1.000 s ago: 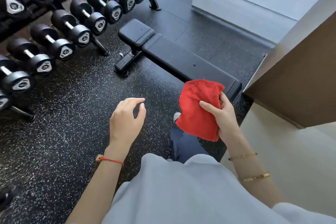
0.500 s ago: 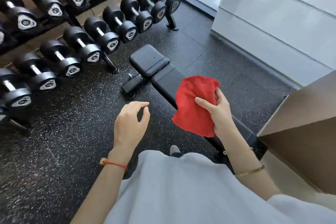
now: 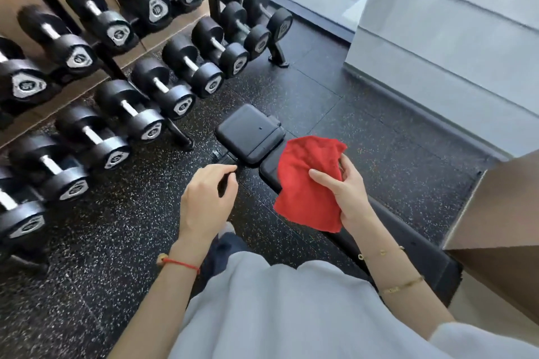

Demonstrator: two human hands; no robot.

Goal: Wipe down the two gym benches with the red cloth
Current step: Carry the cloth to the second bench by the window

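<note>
A black padded gym bench [image 3: 250, 137] lies on the floor ahead, its small seat pad at the far end and its long back pad running toward my lower right. The red cloth [image 3: 309, 183] hangs crumpled above the long pad, gripped by my right hand [image 3: 347, 192]. The cloth and my arm hide much of the long pad. My left hand [image 3: 207, 201] hovers left of the bench with fingers loosely curled, holding nothing. Only one bench is in view.
A rack of black dumbbells [image 3: 116, 81] fills the left and top, its foot [image 3: 277, 55] standing on the speckled rubber floor [image 3: 364, 125]. A grey wall base [image 3: 437, 67] runs along the right. A brown panel [image 3: 501, 230] stands at the near right by the bench's end.
I have stepped closer along the bench; its seat pad now sits just beyond my hands. The red cloth in my right hand has shifted from the bench's near end toward the seat end.
</note>
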